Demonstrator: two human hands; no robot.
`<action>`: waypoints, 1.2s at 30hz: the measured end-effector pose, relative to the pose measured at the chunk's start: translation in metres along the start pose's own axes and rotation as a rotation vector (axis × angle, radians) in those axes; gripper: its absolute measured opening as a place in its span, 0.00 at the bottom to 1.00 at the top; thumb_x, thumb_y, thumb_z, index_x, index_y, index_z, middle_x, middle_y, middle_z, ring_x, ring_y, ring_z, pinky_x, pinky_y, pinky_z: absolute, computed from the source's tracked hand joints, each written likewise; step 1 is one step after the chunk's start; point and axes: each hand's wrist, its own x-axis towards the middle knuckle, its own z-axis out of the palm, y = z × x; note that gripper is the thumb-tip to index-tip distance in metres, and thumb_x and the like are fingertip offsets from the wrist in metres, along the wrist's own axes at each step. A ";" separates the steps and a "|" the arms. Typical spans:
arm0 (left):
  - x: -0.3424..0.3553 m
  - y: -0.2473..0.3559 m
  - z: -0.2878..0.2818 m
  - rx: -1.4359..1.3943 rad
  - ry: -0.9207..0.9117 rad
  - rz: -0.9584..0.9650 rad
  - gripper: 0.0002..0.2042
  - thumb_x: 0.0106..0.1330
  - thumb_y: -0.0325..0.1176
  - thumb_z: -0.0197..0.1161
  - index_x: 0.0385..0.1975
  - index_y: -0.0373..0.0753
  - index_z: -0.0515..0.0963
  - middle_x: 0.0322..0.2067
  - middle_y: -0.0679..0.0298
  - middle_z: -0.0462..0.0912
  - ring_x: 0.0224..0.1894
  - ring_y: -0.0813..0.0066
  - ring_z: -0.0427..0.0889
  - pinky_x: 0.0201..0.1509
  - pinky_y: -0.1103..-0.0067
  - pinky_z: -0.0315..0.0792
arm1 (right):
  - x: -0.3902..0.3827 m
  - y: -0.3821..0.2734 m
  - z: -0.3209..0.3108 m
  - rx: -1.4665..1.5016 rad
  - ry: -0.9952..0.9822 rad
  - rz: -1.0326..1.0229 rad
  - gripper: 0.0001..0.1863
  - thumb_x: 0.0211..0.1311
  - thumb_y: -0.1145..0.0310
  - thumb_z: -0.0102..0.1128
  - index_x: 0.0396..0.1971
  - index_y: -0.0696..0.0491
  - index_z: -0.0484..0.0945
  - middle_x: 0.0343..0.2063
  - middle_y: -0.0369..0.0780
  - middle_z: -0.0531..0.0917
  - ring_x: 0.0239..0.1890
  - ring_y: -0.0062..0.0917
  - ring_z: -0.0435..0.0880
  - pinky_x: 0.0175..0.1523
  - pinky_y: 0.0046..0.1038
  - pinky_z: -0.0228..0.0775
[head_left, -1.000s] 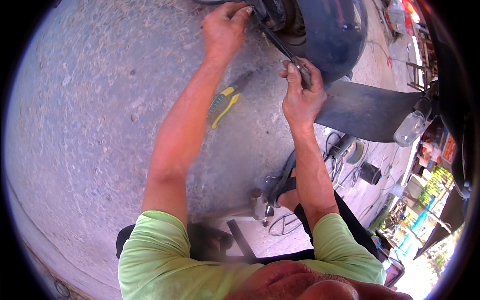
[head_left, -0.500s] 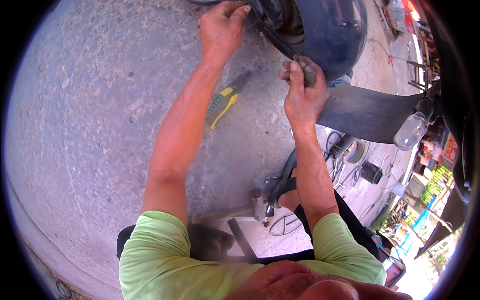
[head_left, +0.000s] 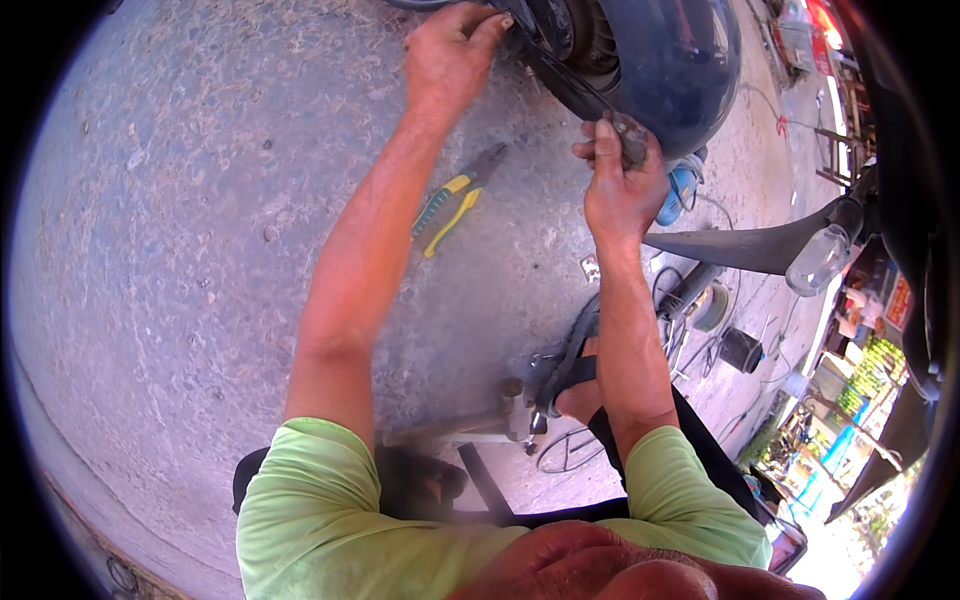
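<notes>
Strip [head_left: 566, 88] of dark, nearly black material slanted across the far part of the scene, its far end toward the left and its near end toward the right. It looked long and narrow, with fairly straight edges and a mostly dull surface; a thin paler line ran along part of its right side. It lay just beside the lower left of a rounded body [head_left: 680, 75], dark blue-grey and glossy, with bright reflections on its curve; whether the two were joined could not be told.

At the strip's near end, the right hand [head_left: 625, 165] pinched a grey piece [head_left: 632, 140] between thumb and fingers. That piece was stubby and matt, partly hidden by the fingers, and whether it belonged to the strip was unclear. By the far end, the left hand [head_left: 455, 50] had curled fingers and its thumb close to the forefinger; what lay between them, if anything, could not be made out.

Pliers [head_left: 460, 183] with green and yellow handles rested on the rough grey ground [head_left: 200, 250] between the forearms. A black curved flap [head_left: 740, 252] stretched to the right of the right wrist, near a blue object [head_left: 680, 190].
</notes>
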 end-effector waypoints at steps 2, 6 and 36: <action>0.003 0.003 -0.003 -0.015 -0.039 -0.031 0.10 0.63 0.34 0.67 0.37 0.34 0.84 0.29 0.56 0.86 0.31 0.68 0.85 0.38 0.74 0.76 | 0.002 0.002 -0.002 -0.020 0.017 0.014 0.14 0.66 0.72 0.63 0.46 0.64 0.76 0.33 0.43 0.87 0.29 0.21 0.87 0.35 0.20 0.76; 0.005 0.007 -0.005 -0.001 -0.066 -0.035 0.10 0.64 0.32 0.64 0.37 0.32 0.83 0.26 0.54 0.84 0.29 0.66 0.84 0.36 0.72 0.75 | 0.006 0.008 -0.005 -0.004 0.021 0.013 0.15 0.65 0.70 0.65 0.46 0.65 0.76 0.32 0.42 0.87 0.29 0.21 0.87 0.35 0.20 0.76; 0.002 0.009 -0.001 0.267 0.010 0.126 0.11 0.61 0.39 0.67 0.37 0.38 0.85 0.36 0.54 0.86 0.40 0.55 0.86 0.46 0.69 0.77 | -0.006 -0.012 -0.003 0.780 0.019 0.566 0.13 0.68 0.59 0.62 0.44 0.52 0.76 0.41 0.42 0.84 0.43 0.29 0.83 0.44 0.26 0.77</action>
